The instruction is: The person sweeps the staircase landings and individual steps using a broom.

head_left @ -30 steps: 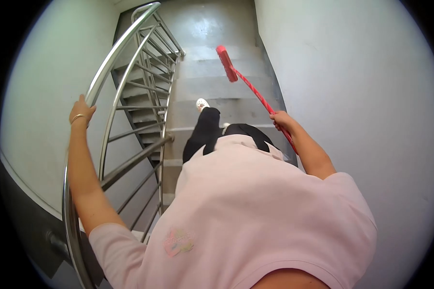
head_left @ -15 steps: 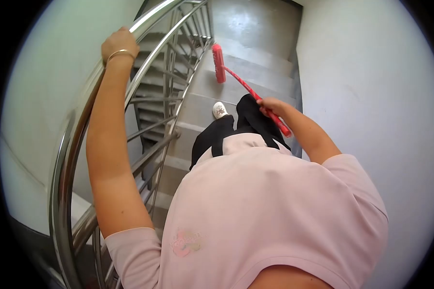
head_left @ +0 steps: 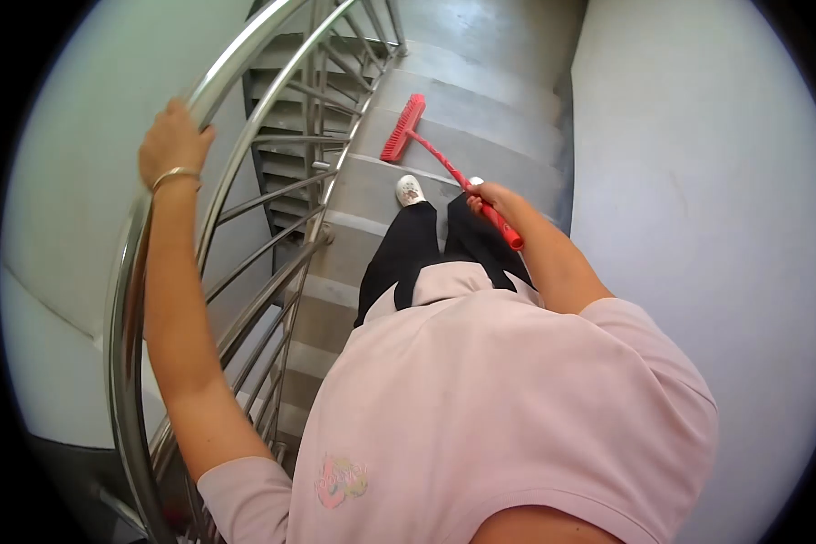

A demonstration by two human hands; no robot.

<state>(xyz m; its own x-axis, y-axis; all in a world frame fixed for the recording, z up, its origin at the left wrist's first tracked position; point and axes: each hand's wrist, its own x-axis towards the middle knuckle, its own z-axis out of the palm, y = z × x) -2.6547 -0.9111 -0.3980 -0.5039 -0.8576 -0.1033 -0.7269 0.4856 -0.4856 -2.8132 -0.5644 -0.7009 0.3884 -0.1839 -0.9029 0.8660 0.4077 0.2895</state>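
My left hand (head_left: 173,145), with a bracelet at the wrist, is wrapped over the shiny metal handrail (head_left: 238,62) on the left side of the stairs. In my right hand (head_left: 496,203) is the red handle of a brush (head_left: 403,128), gripped near its end. The wide red brush head, bristles facing left, is in front of my feet over the stair steps. Whether it touches a step I cannot tell.
Concrete steps (head_left: 467,122) lead down to a landing (head_left: 517,27) at the top of the view. A white wall (head_left: 698,227) runs along the right. Metal bars and a second flight (head_left: 286,113) lie left. My white shoe (head_left: 409,189) is on a step.
Over the last second the brush head has swung left and turned, with its handle in my right hand. My left hand moved forward on the handrail, then appears further left. My feet have moved.
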